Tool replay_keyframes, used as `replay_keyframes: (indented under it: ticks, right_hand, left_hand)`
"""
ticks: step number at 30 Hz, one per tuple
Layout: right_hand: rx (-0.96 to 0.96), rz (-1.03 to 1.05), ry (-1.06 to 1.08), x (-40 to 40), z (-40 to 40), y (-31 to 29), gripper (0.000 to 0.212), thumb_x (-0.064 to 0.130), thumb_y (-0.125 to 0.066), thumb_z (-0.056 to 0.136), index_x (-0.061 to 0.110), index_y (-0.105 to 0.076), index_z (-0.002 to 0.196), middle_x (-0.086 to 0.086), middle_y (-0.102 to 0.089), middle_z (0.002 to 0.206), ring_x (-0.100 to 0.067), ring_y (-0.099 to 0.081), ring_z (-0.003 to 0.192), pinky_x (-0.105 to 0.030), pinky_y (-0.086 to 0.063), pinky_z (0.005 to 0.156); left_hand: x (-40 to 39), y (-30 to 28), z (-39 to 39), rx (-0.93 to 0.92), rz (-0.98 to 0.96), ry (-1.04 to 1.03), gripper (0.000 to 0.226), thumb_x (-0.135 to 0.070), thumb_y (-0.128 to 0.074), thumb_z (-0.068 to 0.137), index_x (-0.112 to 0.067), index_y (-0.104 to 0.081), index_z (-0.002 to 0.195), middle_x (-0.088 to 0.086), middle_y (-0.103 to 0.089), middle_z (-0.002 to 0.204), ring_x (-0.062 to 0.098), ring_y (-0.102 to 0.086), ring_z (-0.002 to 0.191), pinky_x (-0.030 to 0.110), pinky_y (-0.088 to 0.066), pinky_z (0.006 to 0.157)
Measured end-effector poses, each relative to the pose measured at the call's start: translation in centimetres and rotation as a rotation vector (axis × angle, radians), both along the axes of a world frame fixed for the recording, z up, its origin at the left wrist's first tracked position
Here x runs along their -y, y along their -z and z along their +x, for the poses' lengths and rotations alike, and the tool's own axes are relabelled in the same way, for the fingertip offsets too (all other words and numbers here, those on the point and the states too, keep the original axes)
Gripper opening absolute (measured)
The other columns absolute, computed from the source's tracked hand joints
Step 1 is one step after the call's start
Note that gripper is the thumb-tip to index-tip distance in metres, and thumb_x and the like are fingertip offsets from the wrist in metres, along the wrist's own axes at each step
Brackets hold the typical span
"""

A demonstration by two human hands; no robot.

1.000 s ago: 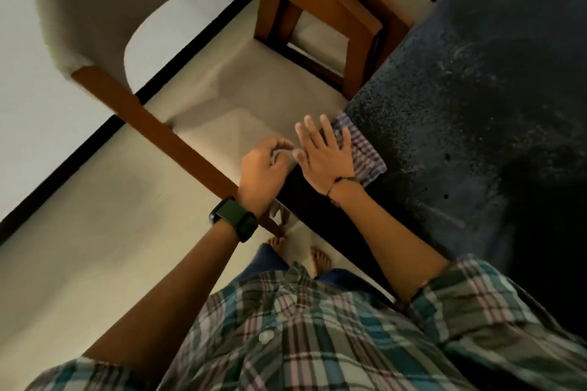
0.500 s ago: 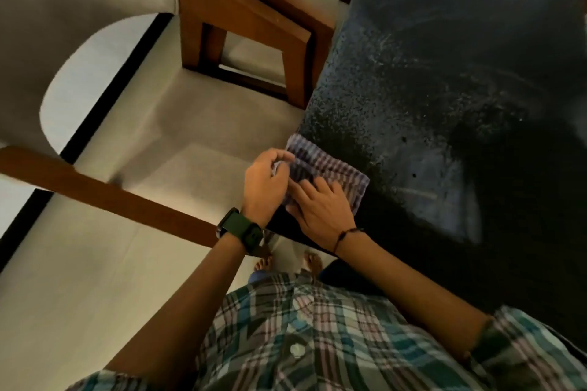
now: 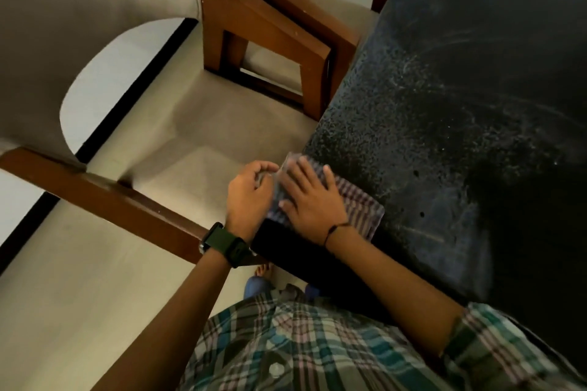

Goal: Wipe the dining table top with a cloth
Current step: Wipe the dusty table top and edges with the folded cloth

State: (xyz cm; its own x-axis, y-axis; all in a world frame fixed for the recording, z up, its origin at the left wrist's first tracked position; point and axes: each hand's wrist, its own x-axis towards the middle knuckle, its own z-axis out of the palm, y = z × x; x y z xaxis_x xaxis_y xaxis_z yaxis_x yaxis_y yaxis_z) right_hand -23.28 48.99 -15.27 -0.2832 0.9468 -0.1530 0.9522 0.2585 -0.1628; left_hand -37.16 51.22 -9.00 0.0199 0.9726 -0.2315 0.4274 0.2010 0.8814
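While the cloth [image 3: 355,209] lies at the near corner of the table [image 3: 460,111], the right hand [image 3: 313,200] presses it flat with straight fingers. The left hand [image 3: 251,197] sits just beside it at the table edge, fingers curled, pinching the end of the cloth that hangs off the corner. Pale dust and specks cover much of the dark top, so I think most of the wiping is not yet done.

Home dining room, dark table [image 3: 460,105], upholstered chairs [image 3: 95,3]
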Motion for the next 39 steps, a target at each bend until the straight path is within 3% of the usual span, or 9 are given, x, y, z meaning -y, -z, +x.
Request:
replay_keyframes:
  ticks: [4, 8, 13, 16, 19, 25, 30, 34, 39]
  right_hand:
    - [0.068, 0.009, 0.152, -8.1, 5.3, 0.3, 0.056, 0.045, -0.023, 0.099, 0.026, -0.010, 0.150, 0.002, -0.003, 0.159, -0.018, 0.004, 0.145, -0.052, 0.005, 0.113]
    - [0.092, -0.005, 0.238, -11.6, 7.5, 0.5, 0.061, 0.049, -0.024, 0.098, 0.023, -0.006, 0.150, 0.000, -0.003, 0.159, -0.020, 0.001, 0.145, -0.053, 0.000, 0.114]
    - [0.103, -0.114, 0.023, -3.6, 4.2, -0.3, 0.066, 0.053, -0.016, 0.092, 0.023, -0.007, 0.150, -0.002, -0.004, 0.159, -0.023, 0.005, 0.145, -0.051, 0.003, 0.114]
    - [0.046, -0.076, -0.157, 3.7, 2.7, 0.1, 0.065, 0.056, -0.024, 0.089, 0.021, -0.031, 0.144, -0.003, -0.030, 0.152, -0.023, -0.011, 0.143, -0.053, -0.005, 0.112]
    - [0.036, -0.068, -0.267, 4.9, 4.1, 0.6, 0.063, 0.057, -0.027, 0.091, 0.022, -0.030, 0.143, -0.001, -0.037, 0.149, -0.024, -0.023, 0.141, -0.053, -0.014, 0.109]
    - [0.097, -0.039, 0.147, -6.2, 10.1, 0.2, 0.067, 0.057, -0.008, 0.089, 0.027, -0.005, 0.150, 0.003, -0.004, 0.158, -0.015, 0.005, 0.145, -0.048, 0.006, 0.114]
    - [0.078, -0.043, 0.350, -14.0, 14.7, 0.0, 0.063, 0.049, -0.027, 0.097, 0.023, -0.007, 0.150, 0.001, -0.004, 0.159, -0.020, 0.000, 0.145, -0.052, 0.000, 0.115]
    - [0.115, -0.058, 0.263, -9.2, 11.3, -0.5, 0.068, 0.056, -0.016, 0.091, 0.023, -0.009, 0.150, -0.001, -0.006, 0.159, -0.022, 0.000, 0.145, -0.049, 0.001, 0.114]
    - [0.004, -0.088, -0.121, 4.7, 6.0, 0.0, 0.069, 0.060, -0.030, 0.089, 0.025, -0.020, 0.148, 0.001, -0.021, 0.155, -0.022, -0.011, 0.144, -0.050, -0.006, 0.113]
  left_hand:
    - [-0.1, 0.1, 1.2, -0.054, -0.030, -0.020, 0.023, -0.005, -0.043, 0.088, -0.015, -0.061, 0.098, -0.005, -0.053, 0.072, 0.002, -0.044, 0.048, 0.010, -0.032, 0.048]
    - [0.3, -0.5, 3.0, -0.056, -0.080, 0.061, 0.023, -0.007, -0.043, 0.089, -0.016, -0.061, 0.100, -0.005, -0.055, 0.089, 0.001, -0.043, 0.063, 0.012, -0.036, 0.059]
    - [-0.3, -0.5, 4.4, -0.025, 0.001, 0.089, 0.020, -0.004, -0.045, 0.088, -0.011, -0.062, 0.097, 0.005, -0.062, 0.094, 0.010, -0.057, 0.072, 0.017, -0.044, 0.070]
    - [-1.2, -0.2, 5.3, -0.012, -0.019, 0.098, 0.019, -0.006, -0.045, 0.089, -0.014, -0.060, 0.099, 0.006, -0.062, 0.105, 0.014, -0.057, 0.090, 0.020, -0.045, 0.075]
    - [-2.0, -0.2, 6.0, -0.015, -0.016, 0.127, 0.020, -0.006, -0.045, 0.089, -0.016, -0.059, 0.099, 0.003, -0.060, 0.105, 0.011, -0.054, 0.088, 0.015, -0.043, 0.073]
    - [-2.3, -0.3, 6.7, -0.004, 0.032, 0.134, 0.021, 0.001, -0.047, 0.085, -0.011, -0.062, 0.095, 0.001, -0.061, 0.100, 0.012, -0.055, 0.091, 0.013, -0.041, 0.078]
    - [-1.5, -1.0, 6.9, -0.006, -0.029, 0.137, 0.021, -0.005, -0.046, 0.089, -0.019, -0.059, 0.096, -0.005, -0.058, 0.099, 0.009, -0.054, 0.087, 0.025, -0.045, 0.083]
    - [-1.6, -1.1, 7.0, -0.011, 0.020, 0.133, 0.021, -0.002, -0.046, 0.087, -0.013, -0.061, 0.097, -0.003, -0.059, 0.100, 0.009, -0.054, 0.093, 0.014, -0.041, 0.081]
    - [-2.9, -1.4, 8.4, -0.009, -0.003, 0.174, 0.021, -0.006, -0.045, 0.089, -0.021, -0.057, 0.096, -0.002, -0.058, 0.099, 0.010, -0.054, 0.085, 0.026, -0.044, 0.078]
